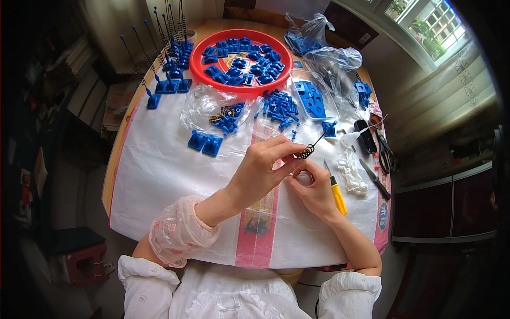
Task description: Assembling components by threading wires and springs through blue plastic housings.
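Above the middle of the white sheet, my left hand (pixel 263 162) pinches a black coil spring (pixel 306 152) between thumb and fingers. From the coil a thin straight black rod runs up and to the right, toward a blue piece (pixel 329 128); whether they touch I cannot tell. Just below the coil, my right hand (pixel 313 186) is closed, fingertips pressed together close to the left thumb; what they grip is hidden. Under the right hand's outer side lies a screwdriver (pixel 338 196) with a yellow handle. Two blue square bases (pixel 204 142) stand left of my left hand.
A red round tray (pixel 195 64) holds many blue parts. Beyond the hands lie blue pegs (pixel 280 108), brass screws (pixel 228 114) and a clear box (pixel 333 114) of blue plates. Finished-looking spring stands (pixel 169 85) crowd the far left. A knife (pixel 376 181) and scissors (pixel 385 151) lie right.
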